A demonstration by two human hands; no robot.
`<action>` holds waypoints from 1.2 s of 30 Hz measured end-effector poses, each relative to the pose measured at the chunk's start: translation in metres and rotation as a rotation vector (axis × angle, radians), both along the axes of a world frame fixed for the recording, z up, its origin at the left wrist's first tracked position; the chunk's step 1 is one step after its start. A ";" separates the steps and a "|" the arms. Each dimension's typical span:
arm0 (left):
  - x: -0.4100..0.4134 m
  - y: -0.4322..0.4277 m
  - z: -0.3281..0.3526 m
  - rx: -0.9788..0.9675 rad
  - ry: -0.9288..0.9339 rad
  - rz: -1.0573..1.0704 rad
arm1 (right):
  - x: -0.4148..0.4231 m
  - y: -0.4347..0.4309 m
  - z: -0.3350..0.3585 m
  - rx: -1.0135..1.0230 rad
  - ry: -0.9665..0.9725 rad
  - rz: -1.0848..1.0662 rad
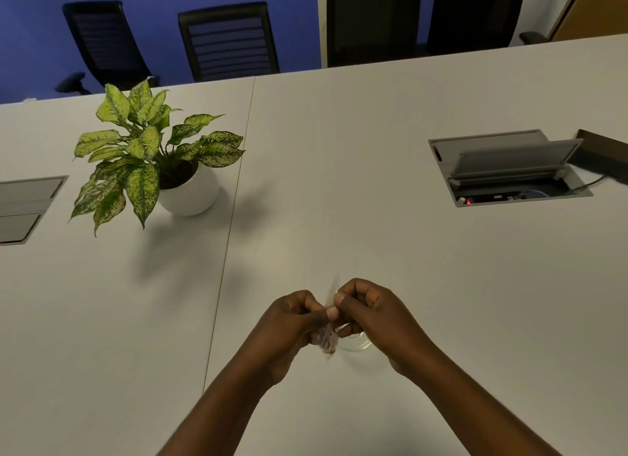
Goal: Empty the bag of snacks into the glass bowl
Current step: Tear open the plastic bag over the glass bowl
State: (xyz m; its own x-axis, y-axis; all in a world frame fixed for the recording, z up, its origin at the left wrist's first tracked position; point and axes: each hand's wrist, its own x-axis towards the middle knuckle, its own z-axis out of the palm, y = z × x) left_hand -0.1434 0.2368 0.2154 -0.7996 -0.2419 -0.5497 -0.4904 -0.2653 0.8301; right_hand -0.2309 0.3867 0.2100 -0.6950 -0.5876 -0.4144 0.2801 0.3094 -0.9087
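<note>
head view: both hands meet above the near edge of the white table [424, 285], the left hand [292, 323] and right hand [370, 316] each pinching the top of a small clear bag of snacks [325, 338] between thumb and fingers. the glass bowl [356, 345] sits just beneath, mostly hidden. the step looks like opening the seal: best to pull apart gently, keeping the bag upright and over the bowl so nothing scatters.
</note>
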 end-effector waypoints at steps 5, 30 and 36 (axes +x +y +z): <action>0.000 0.000 0.001 0.129 -0.020 0.034 | 0.000 0.001 -0.003 -0.004 0.017 0.006; -0.001 -0.001 -0.001 0.076 0.164 -0.150 | -0.005 0.005 -0.009 -0.101 0.058 0.132; -0.003 0.000 -0.005 0.197 0.158 -0.092 | -0.009 0.006 -0.014 -0.132 0.007 0.148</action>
